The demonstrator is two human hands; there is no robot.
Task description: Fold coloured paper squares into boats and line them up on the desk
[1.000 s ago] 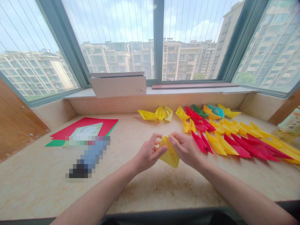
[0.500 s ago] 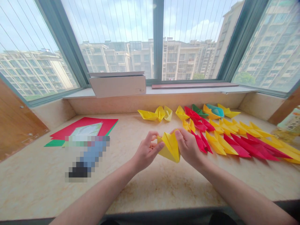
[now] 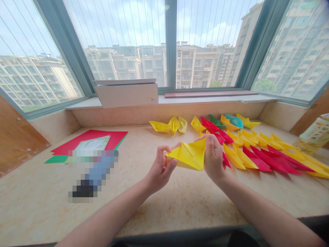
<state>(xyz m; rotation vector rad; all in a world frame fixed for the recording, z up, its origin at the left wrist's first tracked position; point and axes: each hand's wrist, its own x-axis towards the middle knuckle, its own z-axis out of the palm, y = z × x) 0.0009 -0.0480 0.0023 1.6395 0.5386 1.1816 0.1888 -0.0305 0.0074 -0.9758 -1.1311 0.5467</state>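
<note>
A folded yellow paper boat (image 3: 190, 156) is held up above the counter, stretched between both hands. My left hand (image 3: 161, 169) pinches its left tip between thumb and fingers. My right hand (image 3: 214, 157) grips the right end, with the fingers partly hidden behind the paper. Behind and to the right, several finished paper boats stand in rows: yellow ones (image 3: 239, 157), red ones (image 3: 276, 160), a green one (image 3: 215, 120) and a light blue one (image 3: 233, 120). Farther back, just left of centre, is a small yellow group (image 3: 160, 127).
Red paper sheets (image 3: 89, 137) lie at the left over green sheets (image 3: 55, 159), with a clear packet (image 3: 94, 143) on top. A blurred-out object (image 3: 95, 175) is in front of them. A white box (image 3: 127, 94) sits on the sill. A bottle (image 3: 317, 132) stands at the right edge.
The hands have moved apart, the right one to the right and slightly up. The yellow boat between them has been drawn out wider and flatter. The view has shifted slightly.
</note>
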